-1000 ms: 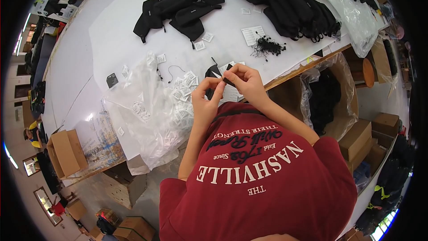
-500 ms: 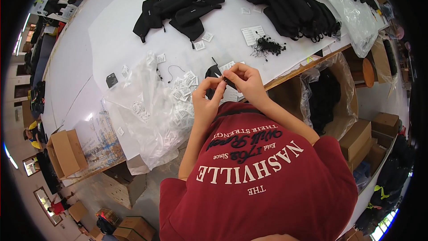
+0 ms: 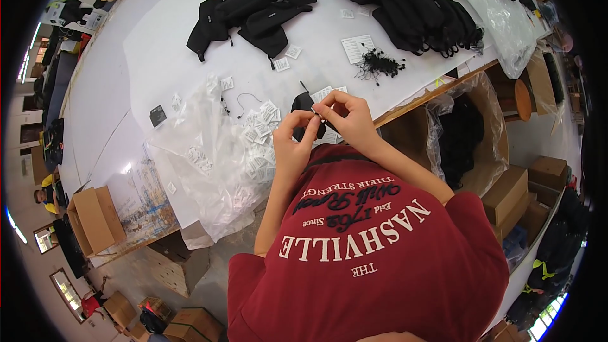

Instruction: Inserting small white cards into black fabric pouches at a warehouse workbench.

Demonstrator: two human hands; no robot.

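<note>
My left hand and my right hand meet over the near edge of the table, fingertips pinched close together. A black fabric piece with a thin tab at its far end shows behind and below the fingers; my left hand grips it. Whatever small thing sits between my right fingertips is hidden. Beside my left hand lies a heap of small white printed labels. More white printed paper lies just past my right hand. A thin black cord curls on the table near the labels.
A clear plastic bag spreads left of the labels. Black fabric items and a larger black pile lie at the back. A tangle of black cords rests beside a white sheet. A cardboard box stands at the left.
My right fingers have shifted slightly and closed in on the left fingertips. A small white pointed bit seen between the hands earlier no longer shows.
</note>
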